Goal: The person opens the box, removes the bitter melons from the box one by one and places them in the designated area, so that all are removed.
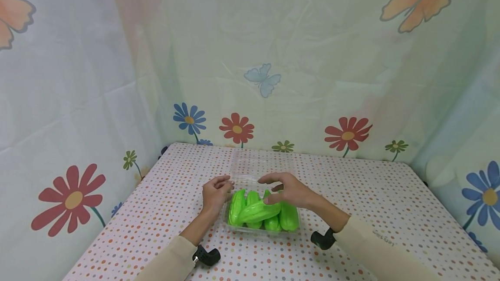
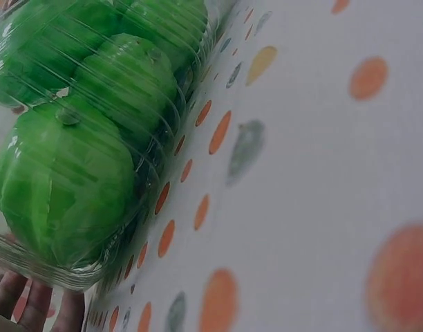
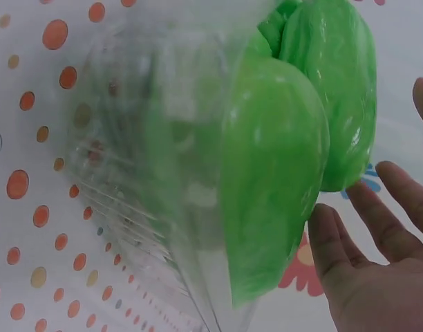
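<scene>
Several shiny green, ridged, gourd-like vegetables (image 1: 289, 218) lie side by side in a clear plastic box (image 1: 265, 230). Another one (image 1: 255, 212) lies slanted across their tops. The box's clear lid (image 1: 261, 163) stands open on the far side. My left hand (image 1: 216, 192) is at the box's left end, fingers loosely bent, and in the left wrist view its fingers (image 2: 37, 304) are right at the end wall. Over the box's right half, my right hand (image 1: 287, 190) has its fingers spread; its fingertips (image 3: 323, 216) are beside the vegetables in the right wrist view.
The box stands on a table with a dotted cloth (image 1: 351, 211). A fabric backdrop (image 1: 304, 98) printed with flowers and butterflies hangs behind and along both sides. Dark wrist mounts (image 1: 324, 239) are strapped near both sleeves.
</scene>
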`<state>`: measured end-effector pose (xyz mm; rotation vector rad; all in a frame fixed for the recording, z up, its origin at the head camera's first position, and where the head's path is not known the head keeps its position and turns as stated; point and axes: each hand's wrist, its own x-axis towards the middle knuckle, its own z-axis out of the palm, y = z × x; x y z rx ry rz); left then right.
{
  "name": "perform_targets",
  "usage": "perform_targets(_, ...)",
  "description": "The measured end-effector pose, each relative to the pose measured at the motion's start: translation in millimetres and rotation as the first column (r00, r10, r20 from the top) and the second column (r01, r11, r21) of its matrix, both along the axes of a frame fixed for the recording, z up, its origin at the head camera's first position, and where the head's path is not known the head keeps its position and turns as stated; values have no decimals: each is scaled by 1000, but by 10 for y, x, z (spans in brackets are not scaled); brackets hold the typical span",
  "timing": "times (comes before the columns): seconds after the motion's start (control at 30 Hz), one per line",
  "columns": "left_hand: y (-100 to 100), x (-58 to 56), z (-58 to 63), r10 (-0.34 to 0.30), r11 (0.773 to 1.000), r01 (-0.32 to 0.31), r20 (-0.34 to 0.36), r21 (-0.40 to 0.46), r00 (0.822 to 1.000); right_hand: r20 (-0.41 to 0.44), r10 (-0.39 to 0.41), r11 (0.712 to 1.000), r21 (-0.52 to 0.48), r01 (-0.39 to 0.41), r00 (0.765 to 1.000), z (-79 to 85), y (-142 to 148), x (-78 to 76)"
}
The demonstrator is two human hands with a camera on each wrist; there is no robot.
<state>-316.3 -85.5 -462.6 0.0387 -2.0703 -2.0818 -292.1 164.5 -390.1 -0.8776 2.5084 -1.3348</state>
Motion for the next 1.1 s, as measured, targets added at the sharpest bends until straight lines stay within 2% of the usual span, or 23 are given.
perform_targets(0.1,-8,-86,-108,8,1000,-8,-9,11,1000,-31,33,998,45,-32,999,-16,-31,11)
perform_targets(0.23,-19,-121,-164,8,1000,-7,-17,25,1000,-59,63,993,99,-57,996,-21,-73,39)
perform_targets(0.63,-23,-108,-160,-16,997,17,-22,69,1000,-84,140,978,169,-124,987,-60,-154,104)
perform_targets(1.1,-27,-134,-188,-43,997,45,-33,64,999,-98,115,969,230,-90,988,-155,-209,119)
